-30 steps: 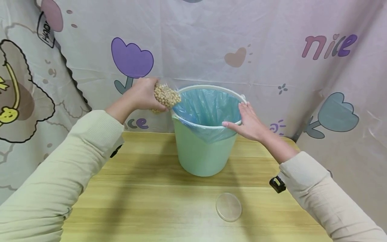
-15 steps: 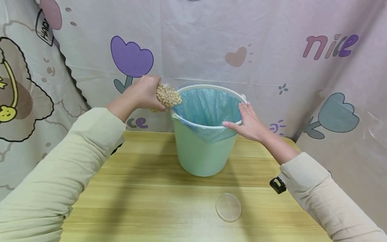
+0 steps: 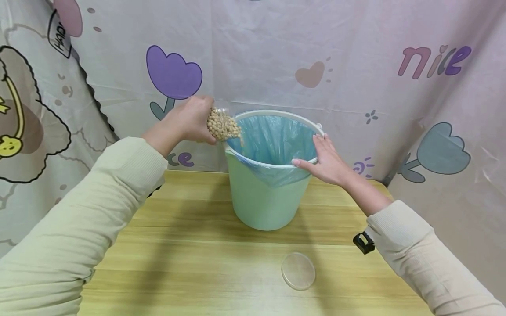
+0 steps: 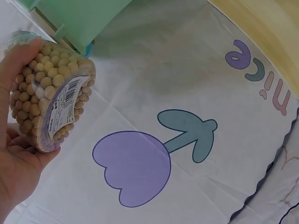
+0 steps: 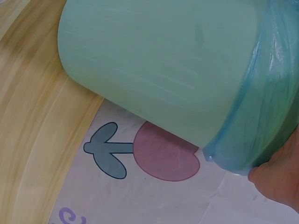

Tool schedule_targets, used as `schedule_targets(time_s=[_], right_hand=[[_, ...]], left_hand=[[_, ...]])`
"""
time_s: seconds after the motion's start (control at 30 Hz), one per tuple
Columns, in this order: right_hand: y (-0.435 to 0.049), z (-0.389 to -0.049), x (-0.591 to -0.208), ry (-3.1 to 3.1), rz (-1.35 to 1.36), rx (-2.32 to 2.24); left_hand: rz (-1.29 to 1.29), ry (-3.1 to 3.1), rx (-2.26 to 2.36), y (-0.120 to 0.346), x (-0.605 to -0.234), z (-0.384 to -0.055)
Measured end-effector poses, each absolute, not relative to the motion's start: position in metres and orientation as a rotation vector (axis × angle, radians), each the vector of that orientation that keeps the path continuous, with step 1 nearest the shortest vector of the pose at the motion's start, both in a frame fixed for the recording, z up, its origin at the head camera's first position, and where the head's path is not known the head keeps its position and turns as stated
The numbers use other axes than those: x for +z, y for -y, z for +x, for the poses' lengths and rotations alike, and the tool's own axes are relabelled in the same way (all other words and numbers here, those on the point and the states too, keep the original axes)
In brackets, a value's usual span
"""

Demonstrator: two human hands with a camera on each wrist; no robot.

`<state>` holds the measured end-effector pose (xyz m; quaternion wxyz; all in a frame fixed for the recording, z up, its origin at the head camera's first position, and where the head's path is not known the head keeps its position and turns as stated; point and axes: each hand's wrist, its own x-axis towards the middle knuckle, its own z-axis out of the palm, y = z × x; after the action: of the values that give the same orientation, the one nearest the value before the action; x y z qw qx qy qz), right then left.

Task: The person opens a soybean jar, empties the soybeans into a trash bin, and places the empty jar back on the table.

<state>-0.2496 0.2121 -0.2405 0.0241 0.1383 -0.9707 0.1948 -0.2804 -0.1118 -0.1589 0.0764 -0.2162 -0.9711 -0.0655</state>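
Clock set on the bucket, head view, 12 = away from the person. Table (image 3: 186, 263) back edge ran just behind the bucket (image 3: 265, 205), patterned curtain (image 3: 257, 57) close behind at 12. Wood top stretched from the bucket base toward 6 and 8. Side wall of curtain stood well apart at 3. Left sleeve (image 3: 99, 210) came in from 8, right sleeve (image 3: 419, 254) from 4, black clip (image 3: 364, 242) under its cuff.

Bucket: upright, blue plastic liner (image 3: 276, 131) inside and folded over the rim (image 3: 272, 166); bottom hidden. Jar (image 3: 224, 124): clear, packed with pale round beans (image 4: 32, 108), barcode label (image 4: 65, 107) in left wrist view. Tilted, mouth end toward 3; a few beans showed just past it, over the liner. Clear round lid (image 3: 298, 271) lay flat on the table, near 5–6, apart from the bucket.

Left hand (image 3: 192, 119) wrapped round the jar at 9–10, beside the rim; jar sat at that hand's 3. Right hand (image 3: 329, 162) spread at 4, thumb apart from fingers, resting on the rim.
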Motion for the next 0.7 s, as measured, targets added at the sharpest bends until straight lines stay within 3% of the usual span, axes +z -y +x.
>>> schedule_targets(time_s=[0.7], right_hand=[[-0.2141, -0.2510, -0.2403, 3.002, 0.440, 0.593]], left_hand=[[-0.678, 2.902, -0.026, 0.1031, -0.1511, -0.2780]])
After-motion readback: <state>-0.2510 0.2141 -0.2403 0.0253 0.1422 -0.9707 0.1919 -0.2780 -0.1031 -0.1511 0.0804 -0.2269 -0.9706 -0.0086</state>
